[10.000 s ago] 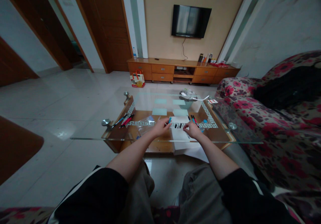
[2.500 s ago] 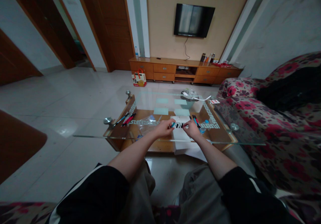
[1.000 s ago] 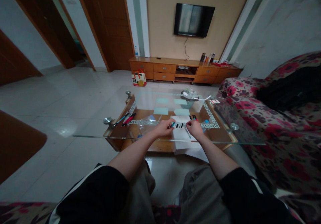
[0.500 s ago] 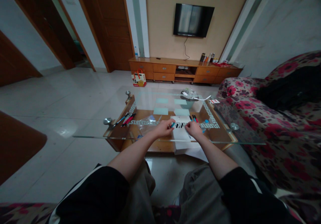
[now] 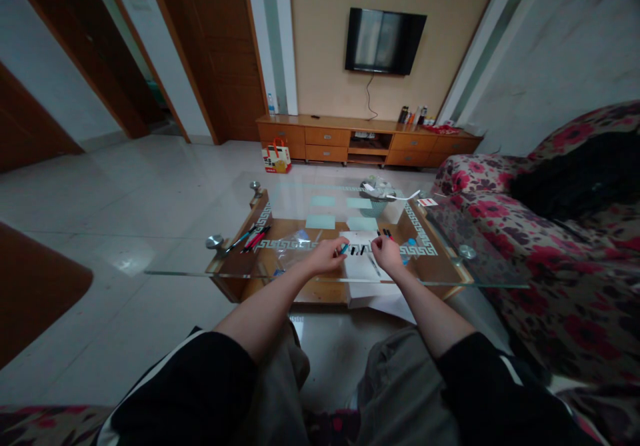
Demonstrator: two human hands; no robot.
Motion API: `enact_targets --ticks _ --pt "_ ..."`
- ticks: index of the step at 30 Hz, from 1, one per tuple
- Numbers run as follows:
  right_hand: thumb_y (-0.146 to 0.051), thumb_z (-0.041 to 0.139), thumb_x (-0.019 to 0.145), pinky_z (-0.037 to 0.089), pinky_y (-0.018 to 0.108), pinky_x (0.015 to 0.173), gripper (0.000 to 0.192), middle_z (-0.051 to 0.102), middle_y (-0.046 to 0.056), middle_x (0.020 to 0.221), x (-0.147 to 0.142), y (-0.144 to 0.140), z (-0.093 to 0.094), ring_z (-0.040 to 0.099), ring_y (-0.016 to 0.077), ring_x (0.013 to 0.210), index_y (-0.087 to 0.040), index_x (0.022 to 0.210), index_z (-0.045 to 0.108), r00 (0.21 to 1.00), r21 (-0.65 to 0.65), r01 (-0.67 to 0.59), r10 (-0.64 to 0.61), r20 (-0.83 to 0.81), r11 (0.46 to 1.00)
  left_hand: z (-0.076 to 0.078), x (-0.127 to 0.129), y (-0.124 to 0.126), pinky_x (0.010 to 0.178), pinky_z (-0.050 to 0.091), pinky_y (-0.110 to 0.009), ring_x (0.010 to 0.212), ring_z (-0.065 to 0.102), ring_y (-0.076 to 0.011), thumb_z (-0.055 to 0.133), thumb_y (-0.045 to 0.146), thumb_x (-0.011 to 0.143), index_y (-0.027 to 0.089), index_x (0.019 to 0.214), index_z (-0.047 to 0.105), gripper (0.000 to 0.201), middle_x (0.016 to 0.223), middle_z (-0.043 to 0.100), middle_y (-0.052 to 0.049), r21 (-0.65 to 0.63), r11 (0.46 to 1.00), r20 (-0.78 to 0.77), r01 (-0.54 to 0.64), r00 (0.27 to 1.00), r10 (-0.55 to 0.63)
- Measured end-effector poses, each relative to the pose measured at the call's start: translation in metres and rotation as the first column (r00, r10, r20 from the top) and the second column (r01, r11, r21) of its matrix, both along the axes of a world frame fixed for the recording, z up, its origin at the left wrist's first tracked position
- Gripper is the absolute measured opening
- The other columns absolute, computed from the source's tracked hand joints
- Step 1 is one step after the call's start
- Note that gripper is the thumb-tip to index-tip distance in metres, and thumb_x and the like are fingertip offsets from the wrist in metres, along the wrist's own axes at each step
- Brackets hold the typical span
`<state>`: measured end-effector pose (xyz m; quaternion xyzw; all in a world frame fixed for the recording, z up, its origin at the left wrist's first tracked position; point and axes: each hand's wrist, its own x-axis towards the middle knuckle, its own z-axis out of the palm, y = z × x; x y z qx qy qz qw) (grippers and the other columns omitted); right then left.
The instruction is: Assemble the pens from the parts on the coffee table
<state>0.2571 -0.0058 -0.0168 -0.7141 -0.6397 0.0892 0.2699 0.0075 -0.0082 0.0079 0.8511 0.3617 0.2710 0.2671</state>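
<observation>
My left hand point(image 5: 327, 255) rests on the glass coffee table point(image 5: 235, 269) and pinches a small blue pen part point(image 5: 344, 248) at its fingertips. My right hand point(image 5: 387, 253) hovers over a white sheet of paper point(image 5: 361, 266) with its fingers closed; what it grips is too small to tell, perhaps a thin refill point(image 5: 373, 257). Small black pieces point(image 5: 357, 250) lie in a row on the paper between my hands. Just beyond my right hand lie a few pens point(image 5: 386, 235).
Red and blue pens point(image 5: 250, 239) lie at the table's left corner beside a clear plastic bag point(image 5: 293, 245). A small basket point(image 5: 376, 194) with wrappers stands at the far end. A floral sofa point(image 5: 545, 246) is on the right, with a TV cabinet point(image 5: 365, 141) along the far wall.
My right hand has shifted slightly away from me towards the pens, lifting off the paper. My left hand has stayed still with the blue part.
</observation>
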Motion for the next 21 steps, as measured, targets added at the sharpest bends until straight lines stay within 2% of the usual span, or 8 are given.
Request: enact_targets --ticks 5,9,11,16,21 --pt "-0.021 0.058 0.082 0.046 0.026 0.072 0.01 0.071 0.005 0.079 -0.005 -0.002 0.007 0.065 0.0182 0.075 -0.018 0.083 0.067 0.995 0.113 -0.041 0.051 -0.085 0.993 0.0 0.0 0.0 0.067 0.045 -0.023 0.07 0.06 -0.0148 0.06 0.025 0.084 0.023 0.119 0.06 0.035 0.082 0.063 0.001 0.002 1.0 -0.007 0.007 1.0 -0.007" --pt "-0.021 0.055 0.081 0.048 0.027 0.071 0.029 0.07 0.005 0.084 -0.007 -0.005 0.012 0.063 0.0175 0.07 -0.015 0.108 0.065 0.984 0.192 -0.055 0.086 -0.157 0.98 0.002 0.0 0.0 0.066 0.044 -0.022 0.07 0.059 -0.0145 0.06 0.024 0.084 0.022 0.118 0.06 0.034 0.081 0.062 0.001 -0.005 1.0 0.0 0.005 1.0 -0.005" --pt "-0.021 0.053 0.083 0.048 0.028 0.072 0.034 0.071 0.006 0.088 -0.007 -0.007 0.014 0.062 0.0174 0.07 -0.015 0.114 0.064 0.982 0.207 -0.076 0.109 -0.154 0.975 0.002 0.0 -0.001 0.066 0.044 -0.022 0.07 0.059 -0.0144 0.06 0.024 0.084 0.023 0.118 0.06 0.034 0.081 0.062 0.001 -0.006 1.0 0.002 0.006 1.0 -0.006" --pt "-0.025 0.048 0.088 0.048 0.029 0.078 0.03 0.072 0.008 0.095 -0.011 -0.012 0.02 0.064 0.0188 0.078 -0.016 0.109 0.068 0.975 0.261 -0.135 0.175 -0.139 0.956 0.002 -0.001 -0.001 0.065 0.042 -0.022 0.069 0.058 -0.0144 0.059 0.023 0.084 0.023 0.117 0.061 0.034 0.08 0.063 0.001 0.002 1.0 -0.016 0.01 1.0 -0.01" --pt "-0.03 0.056 0.087 0.05 0.028 0.073 0.021 0.072 0.006 0.087 -0.019 -0.015 0.023 0.066 0.0179 0.075 -0.017 0.101 0.066 0.946 0.285 -0.111 0.189 -0.265 0.952 0.004 -0.001 -0.002 0.063 0.04 -0.022 0.069 0.058 -0.0147 0.057 0.021 0.083 0.022 0.115 0.062 0.033 0.078 0.063 0.001 0.012 1.0 -0.046 0.014 0.999 -0.013"
